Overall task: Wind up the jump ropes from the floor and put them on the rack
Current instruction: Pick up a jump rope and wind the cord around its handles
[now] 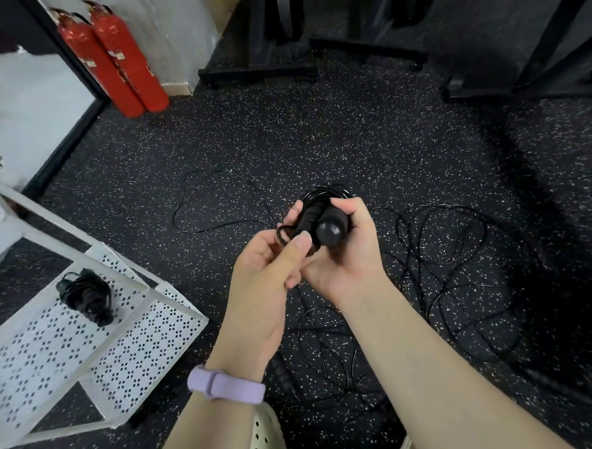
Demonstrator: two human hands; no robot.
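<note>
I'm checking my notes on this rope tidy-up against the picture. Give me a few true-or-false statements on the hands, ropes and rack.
1. The right hand grips the rope handles. True.
2. The white rack holds no rope. False: one wound rope bundle lies on it.
3. Loose rope lies on the floor. True.
4. The left hand hangs idle. False: it pinches a small rope loop beside the handles.
</note>
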